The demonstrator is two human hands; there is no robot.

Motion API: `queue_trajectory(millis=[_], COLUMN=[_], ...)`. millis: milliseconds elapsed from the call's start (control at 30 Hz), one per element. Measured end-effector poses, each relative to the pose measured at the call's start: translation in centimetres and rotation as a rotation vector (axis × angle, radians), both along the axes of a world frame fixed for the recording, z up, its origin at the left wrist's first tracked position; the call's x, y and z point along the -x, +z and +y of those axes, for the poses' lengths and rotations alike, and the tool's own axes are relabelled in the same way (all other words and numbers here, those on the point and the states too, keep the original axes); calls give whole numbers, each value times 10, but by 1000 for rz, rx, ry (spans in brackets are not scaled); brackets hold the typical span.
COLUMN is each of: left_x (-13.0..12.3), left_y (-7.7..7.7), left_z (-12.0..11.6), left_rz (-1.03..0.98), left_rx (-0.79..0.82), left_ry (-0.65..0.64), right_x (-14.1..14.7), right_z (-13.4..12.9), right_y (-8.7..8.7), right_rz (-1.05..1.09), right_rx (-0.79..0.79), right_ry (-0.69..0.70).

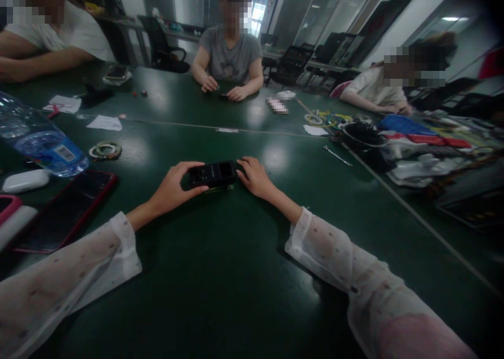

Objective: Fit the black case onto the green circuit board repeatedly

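A small black rectangular device (212, 174) with a dark glossy window and faint pale markings lies on the green tabletop (220, 275) in front of me. My left hand (173, 186) grips its left end, the thumb along the near side and the fingers along the far side. Close to the device's right end rests my right hand (255, 177), its thumb and fingers apart with nothing seen between them. Whether its fingertips touch the device I cannot tell.
Left of me are a water bottle (47, 144), a red-edged phone (71, 209), a white case (25, 181) and bracelets (105, 150). A wrench (337, 156) lies at the right, before a pile of cables and tools (417, 138). Several people sit around the table.
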State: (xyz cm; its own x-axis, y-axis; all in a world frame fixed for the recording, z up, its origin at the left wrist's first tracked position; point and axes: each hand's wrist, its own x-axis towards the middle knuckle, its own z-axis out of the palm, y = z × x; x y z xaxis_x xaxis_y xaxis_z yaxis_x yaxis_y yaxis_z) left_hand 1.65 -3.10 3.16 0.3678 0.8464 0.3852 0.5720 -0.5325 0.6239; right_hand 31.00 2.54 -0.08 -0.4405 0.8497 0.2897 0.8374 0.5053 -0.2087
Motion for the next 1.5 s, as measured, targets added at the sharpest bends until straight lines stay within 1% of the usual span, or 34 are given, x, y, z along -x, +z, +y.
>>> queue_trajectory(millis=[133, 267, 533, 933, 1133, 1500], left_x=[-2, -2, -2, -2, -3, -2], left_y=[-1, -3, -2, -4, -4, -4], left_z=[5, 8, 6, 7, 8, 8], left_rz=[166, 212, 226, 236, 246, 255], left_rx=[55, 113, 125, 122, 89, 87], left_ry=[-94, -143, -151, -146, -151, -151], right_x=[0, 0, 0, 1, 2, 3], right_z=[2, 2, 0, 0, 0, -3], right_y=[-2, -2, 0, 1, 0, 5], right_rz=[-6, -1, -2, 3, 1, -19], right_rx=[0, 7, 2, 13, 9, 18], right_ry=[-18, -19, -18, -14, -23, -29])
